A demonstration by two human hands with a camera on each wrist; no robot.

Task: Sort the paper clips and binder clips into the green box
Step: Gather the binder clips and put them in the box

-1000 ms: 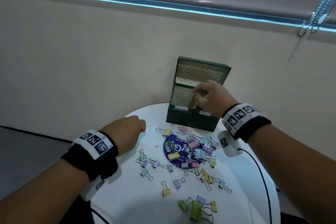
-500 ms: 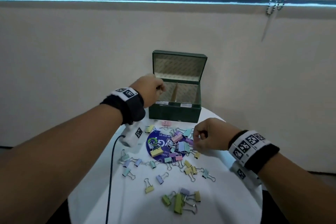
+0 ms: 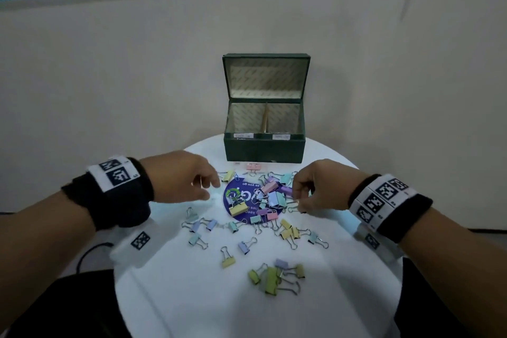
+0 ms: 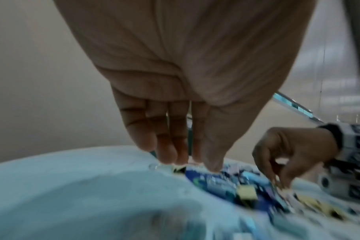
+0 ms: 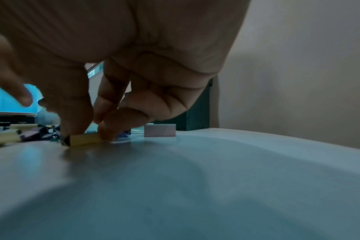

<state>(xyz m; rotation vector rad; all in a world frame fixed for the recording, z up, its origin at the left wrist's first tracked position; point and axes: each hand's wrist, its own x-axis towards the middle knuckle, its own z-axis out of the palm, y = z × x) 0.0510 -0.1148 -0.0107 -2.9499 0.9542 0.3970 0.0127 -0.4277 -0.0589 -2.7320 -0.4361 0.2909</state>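
Observation:
The green box stands open at the back of the round white table, with a divider between two compartments. Pastel binder clips lie heaped on a blue disc, and more are scattered toward me. My left hand hangs over the disc's left edge with its fingers straight down, tips at the table beside a yellow-green clip. My right hand is low at the heap's right side. There its thumb and finger pinch a yellow binder clip that sits on the table.
A pink clip lies just in front of the box. A cluster of green clips sits near the table's front. A black cable runs off the left edge. A beige wall stands close behind the box.
My left hand has dropped from the box's left compartment to the table beside the disc. My right hand stays low at the heap and now pinches a yellow clip.

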